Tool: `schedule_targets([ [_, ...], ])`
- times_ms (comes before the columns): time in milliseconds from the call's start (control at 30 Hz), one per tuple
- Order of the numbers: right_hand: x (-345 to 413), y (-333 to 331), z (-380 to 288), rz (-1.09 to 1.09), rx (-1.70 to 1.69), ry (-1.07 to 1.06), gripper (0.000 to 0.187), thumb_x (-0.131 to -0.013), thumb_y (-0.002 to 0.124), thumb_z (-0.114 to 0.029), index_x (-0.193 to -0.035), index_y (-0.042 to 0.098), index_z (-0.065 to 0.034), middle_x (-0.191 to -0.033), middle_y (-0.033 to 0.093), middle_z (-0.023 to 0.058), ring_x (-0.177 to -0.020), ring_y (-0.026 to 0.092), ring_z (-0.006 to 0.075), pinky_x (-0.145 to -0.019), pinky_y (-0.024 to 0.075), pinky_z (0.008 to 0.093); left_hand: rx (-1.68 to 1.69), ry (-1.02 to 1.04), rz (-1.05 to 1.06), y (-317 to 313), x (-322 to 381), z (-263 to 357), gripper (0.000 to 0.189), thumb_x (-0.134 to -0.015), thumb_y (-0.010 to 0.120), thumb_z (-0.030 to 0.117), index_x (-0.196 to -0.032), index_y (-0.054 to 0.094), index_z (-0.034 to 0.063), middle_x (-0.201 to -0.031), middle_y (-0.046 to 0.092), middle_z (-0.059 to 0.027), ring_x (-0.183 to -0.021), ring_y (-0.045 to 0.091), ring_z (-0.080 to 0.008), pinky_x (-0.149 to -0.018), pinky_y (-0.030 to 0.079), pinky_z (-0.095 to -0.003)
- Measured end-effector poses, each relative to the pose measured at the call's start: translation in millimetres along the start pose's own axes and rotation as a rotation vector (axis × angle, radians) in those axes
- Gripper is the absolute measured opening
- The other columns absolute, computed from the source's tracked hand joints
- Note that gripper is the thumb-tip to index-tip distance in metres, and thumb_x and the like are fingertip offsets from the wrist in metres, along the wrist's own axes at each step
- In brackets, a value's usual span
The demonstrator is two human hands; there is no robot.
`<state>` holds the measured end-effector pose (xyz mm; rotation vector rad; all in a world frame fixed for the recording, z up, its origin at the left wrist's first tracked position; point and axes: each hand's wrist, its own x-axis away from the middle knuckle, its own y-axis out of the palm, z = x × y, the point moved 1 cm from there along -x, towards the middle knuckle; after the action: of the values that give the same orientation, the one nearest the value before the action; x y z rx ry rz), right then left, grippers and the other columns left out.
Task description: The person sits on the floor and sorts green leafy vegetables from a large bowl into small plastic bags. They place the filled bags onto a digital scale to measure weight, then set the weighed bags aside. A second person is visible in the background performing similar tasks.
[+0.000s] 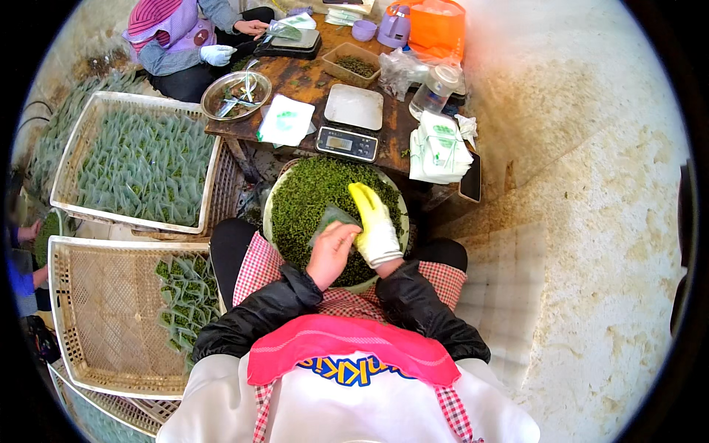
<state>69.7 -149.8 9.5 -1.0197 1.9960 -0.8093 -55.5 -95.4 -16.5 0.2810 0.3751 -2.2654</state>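
My bare left hand (pixel 333 252) holds a small clear plastic bag (pixel 330 217) by its edge, over a round tub heaped with small green peppercorn-like berries (pixel 307 183). My right hand (pixel 375 224), in a white glove with yellow-coated fingers, is beside it; its thumb side meets the bag's edge near my left fingertips, while its other fingers point forward over the berries. Whether the right hand grips the bag is not clear. Beyond the tub, a digital scale (pixel 353 108) with a bare pan stands on the wooden table, between a flat stack of bags (pixel 286 120) and a tied bundle of bags (pixel 440 149).
At left are a crate of filled bags (pixel 130 221) and a partly filled crate (pixel 119 394). The table (pixel 299 72) holds a metal bowl (pixel 210 99), a plastic container (pixel 354 77), a jar (pixel 435 91) and an orange bag (pixel 454 33). A co-worker's gloved hand (pixel 217 55) is upper left.
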Motion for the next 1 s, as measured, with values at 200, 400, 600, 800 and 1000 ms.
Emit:
schedule_targets([
  [200,-1,-10,3,-0.239,-0.668,0.142,0.064,-0.074,0.069,-0.006,-0.135,0.05,-0.0104,-0.136,0.05,0.0103,-0.122,0.052,0.0256,-0.1,0.0426,0.0358,-0.037,-0.049,0.15,-10,-8,-23,0.015,-0.093,0.055,0.007,-0.1,0.066,0.0007,-0.08,0.063,-0.0087,-0.068,0.058,-0.0216,-0.063,0.047,-0.0318],
  [400,10,-52,-17,-0.294,-0.075,-0.167,0.039,-0.072,0.06,0.001,-0.107,0.067,-0.0143,-0.137,0.05,0.0081,-0.127,0.044,0.0345,-0.101,0.0399,0.0428,0.508,-0.627,0.051,-23,-9,-10,0.018,-0.097,0.052,0.011,-0.1,0.067,0.0015,-0.073,0.056,0.0045,-0.061,0.048,-0.0041,-0.055,0.04,-0.0208],
  [600,9,-13,-18,-0.556,0.314,0.006,0.043,-0.076,0.061,-0.006,-0.118,0.065,-0.0179,-0.148,0.039,0.0049,-0.135,0.032,0.0408,-0.106,0.0334,0.0481,0.102,-0.212,0.098,-2,-7,-24,0.012,-0.092,0.057,0.006,-0.095,0.067,-0.0007,-0.088,0.064,-0.0091,-0.078,0.061,-0.0187,-0.074,0.048,-0.0298],
  [800,8,-37,24,-0.083,-0.386,0.038,0.025,-0.078,0.064,-0.001,-0.101,0.068,-0.0086,-0.102,0.066,0.0132,-0.097,0.063,0.0312,-0.087,0.0511,0.0349,0.386,-0.595,0.148,-35,-12,-27,0.018,-0.098,0.051,0.011,-0.1,0.067,0.0027,-0.07,0.054,0.0062,-0.055,0.042,-0.0033,-0.051,0.035,-0.0208],
  [1000,46,61,30,-0.525,0.546,-0.026,0.02,-0.078,0.069,-0.015,-0.098,0.07,-0.0133,-0.089,0.068,0.0104,-0.078,0.067,0.0295,-0.063,0.0548,0.0395,0.446,-0.629,0.15,-28,-11,-19,0.017,-0.098,0.052,0.013,-0.099,0.067,0.005,-0.062,0.046,0.0095,-0.05,0.035,-0.0007,-0.045,0.027,-0.0199],
])
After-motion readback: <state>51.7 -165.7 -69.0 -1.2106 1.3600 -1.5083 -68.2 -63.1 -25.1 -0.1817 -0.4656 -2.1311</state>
